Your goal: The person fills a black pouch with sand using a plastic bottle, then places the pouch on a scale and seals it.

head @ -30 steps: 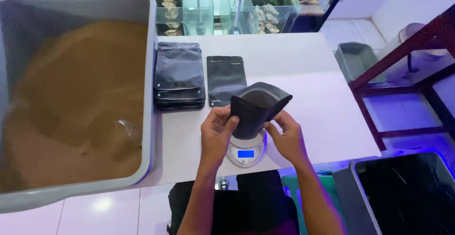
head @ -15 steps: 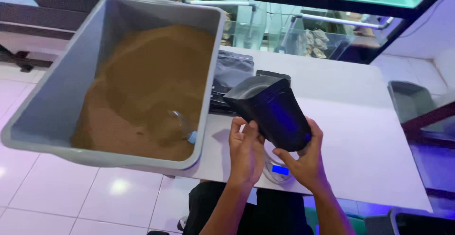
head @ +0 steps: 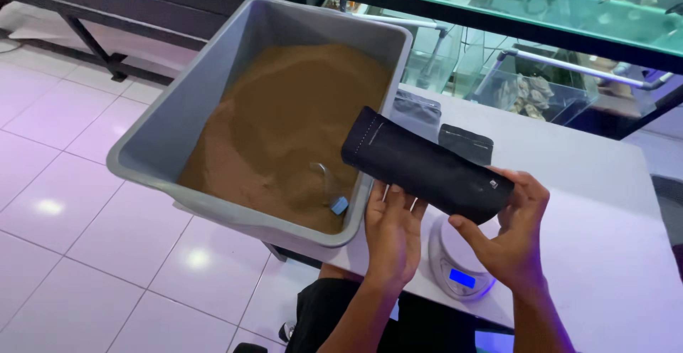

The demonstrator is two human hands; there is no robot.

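1. Black pouch (head: 427,166) is lying almost on its side in the air, its open mouth pointing left over the near right corner of the grey tub (head: 163,136) and its bottom end pointing right.
2. Left hand (head: 393,226) is supporting the pouch from below, palm up, with the fingertips curling onto its lower edge.
3. Right hand (head: 511,233) is gripping the bottom end of the pouch, thumb underneath and fingers wrapping over the far corner.
4. Brown powder (head: 284,122) is filling the tub, heaping higher toward the far wall.
5. Clear scoop (head: 326,182) with a blue handle is sitting half sunk in the powder near the tub's near right corner, just left of the left hand.
6. Round white scale (head: 455,267) with a lit blue display is resting on the white worktop (head: 597,189), right under the two hands and partly hidden by them.
7. Stack of black pouches (head: 416,114) is lying on the worktop just beyond the held pouch, beside the tub's right wall, and a single flat pouch (head: 466,143) is lying next to it on the right.
8. Glass tanks (head: 533,86) are standing behind the worktop.
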